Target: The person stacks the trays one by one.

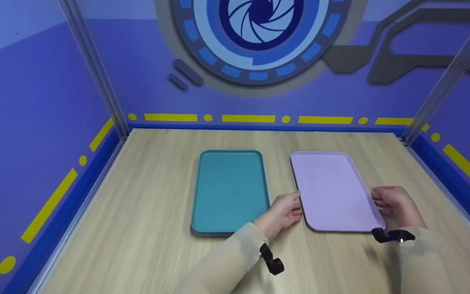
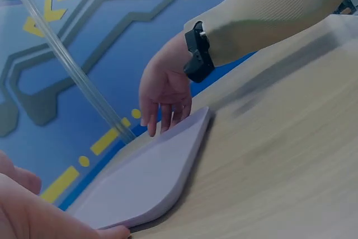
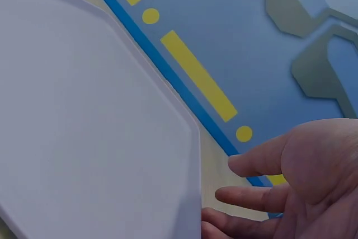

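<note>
A light purple rectangular tray (image 1: pixel 337 192) with rounded corners and a low rim lies on the wooden tabletop, right of the middle. At its left edge is my left hand (image 1: pixel 282 211), fingertips touching or very near the rim. My right hand (image 1: pixel 398 205) is by the right edge, palm turned toward the tray. In the right wrist view the thumb and fingers of this hand (image 3: pixel 313 180) are apart and loosely bent, with the lower fingertips close to the rim of the purple tray (image 3: pixel 100 116). Neither hand grips the tray.
A teal tray (image 1: pixel 231 188) lies to the left of the purple one, its lower right corner hidden by my left wrist. Blue printed panels (image 1: pixel 235 102) stand behind and at both sides of the tabletop (image 1: pixel 145 204). Black wrist devices (image 1: pixel 273 261) sit on both sleeves.
</note>
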`<state>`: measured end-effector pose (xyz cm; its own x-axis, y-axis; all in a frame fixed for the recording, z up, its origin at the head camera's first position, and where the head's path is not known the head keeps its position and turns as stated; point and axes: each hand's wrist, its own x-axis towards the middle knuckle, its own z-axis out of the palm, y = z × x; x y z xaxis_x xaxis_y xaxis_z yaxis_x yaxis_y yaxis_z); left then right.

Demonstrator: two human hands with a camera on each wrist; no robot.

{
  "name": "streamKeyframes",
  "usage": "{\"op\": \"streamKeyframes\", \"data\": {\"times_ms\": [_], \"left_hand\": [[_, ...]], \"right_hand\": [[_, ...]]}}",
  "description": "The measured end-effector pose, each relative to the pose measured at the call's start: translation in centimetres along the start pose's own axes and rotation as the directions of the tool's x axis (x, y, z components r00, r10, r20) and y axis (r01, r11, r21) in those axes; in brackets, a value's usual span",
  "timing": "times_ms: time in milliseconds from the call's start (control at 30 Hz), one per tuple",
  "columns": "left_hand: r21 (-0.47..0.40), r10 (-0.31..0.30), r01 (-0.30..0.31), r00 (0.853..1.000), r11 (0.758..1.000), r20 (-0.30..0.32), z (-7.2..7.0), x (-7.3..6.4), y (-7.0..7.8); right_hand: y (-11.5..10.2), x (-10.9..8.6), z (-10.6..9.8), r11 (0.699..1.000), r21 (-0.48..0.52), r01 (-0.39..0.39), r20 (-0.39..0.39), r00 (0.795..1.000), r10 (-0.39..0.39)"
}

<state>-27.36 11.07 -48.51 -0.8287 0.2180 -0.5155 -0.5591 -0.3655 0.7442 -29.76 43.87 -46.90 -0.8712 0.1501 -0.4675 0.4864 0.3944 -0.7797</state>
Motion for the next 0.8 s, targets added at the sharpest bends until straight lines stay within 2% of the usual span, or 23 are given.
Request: {"op": "streamKeyframes", "data": {"times_ms": [100, 233, 533, 667, 800], "left_hand": [[-0.006, 0.008, -0.008, 1.0, 1.0, -0.022, 0.4, 0.3, -0.4], [-0.011, 0.023, -0.024, 0.999, 1.0, -0.029, 0.5, 0.5, -0.6], [-0.025, 0.038, -0.039, 0.999, 0.999, -0.015, 0.0, 0.9, -0.7], [0.066, 0.061, -0.06, 0.998, 0.996, -0.019, -0.3, 0.7, -0.7], [0.241, 0.123, -0.123, 0.992, 0.963, 0.013, -0.6, 0.5, -0.7]], "right_hand": [[0.1, -0.1, -0.1, 0.998, 0.049, -0.033, 0.01, 0.999, 0.033], [0.1, -0.1, -0.1, 0.996, 0.065, -0.06, 0.002, 0.998, 0.06], [0.3, 0.4, -1.0, 0.997, 0.061, -0.039, 0.145, 0.989, 0.03], [0.7, 0.2, -1.5, 0.999, 0.049, -0.02, 0.189, 0.982, 0.011], [1.1, -0.1, -1.8, 0.996, 0.077, -0.034, 0.23, 0.973, 0.015]]}}
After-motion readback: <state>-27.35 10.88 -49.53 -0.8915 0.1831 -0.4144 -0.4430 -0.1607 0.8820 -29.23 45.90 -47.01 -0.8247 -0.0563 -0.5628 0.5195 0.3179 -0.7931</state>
